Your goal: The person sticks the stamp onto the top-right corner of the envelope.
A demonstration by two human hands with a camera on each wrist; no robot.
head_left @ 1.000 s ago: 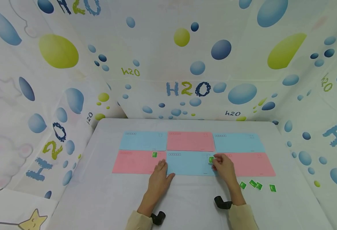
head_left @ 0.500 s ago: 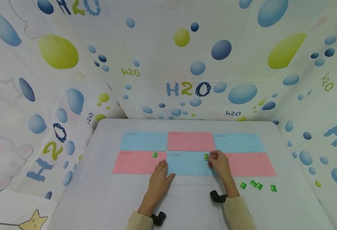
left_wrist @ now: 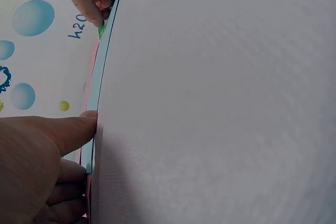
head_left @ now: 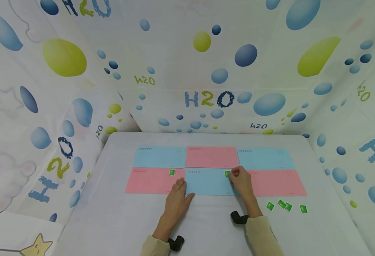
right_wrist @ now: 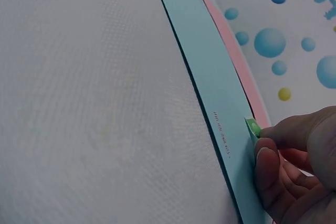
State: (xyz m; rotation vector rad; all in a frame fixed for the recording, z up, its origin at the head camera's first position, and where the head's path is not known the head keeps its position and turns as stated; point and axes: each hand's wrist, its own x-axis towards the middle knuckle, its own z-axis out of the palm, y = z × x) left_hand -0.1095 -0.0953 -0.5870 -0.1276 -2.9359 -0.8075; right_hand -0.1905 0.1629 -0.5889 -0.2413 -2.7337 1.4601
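Note:
My right hand pinches a small green stamp between thumb and forefinger, at the upper right corner of the front middle blue envelope. In the right wrist view the stamp looks slightly lifted on one side, its lower part covered by fingertips. My left hand lies with straight fingers across the seam of that blue envelope and the front left pink envelope. Its thumb rests on the blue envelope's near edge in the left wrist view. Another green stamp sits at the pink envelope's upper right.
Several loose green stamps lie on the white tablecloth, right of my right forearm; two overlap. Behind are a blue envelope, a pink one and another blue one. A further pink envelope lies front right.
My right hand has moved left and slightly away from me with the stamp, along the blue envelope's upper right corner. The left hand has stayed in place.

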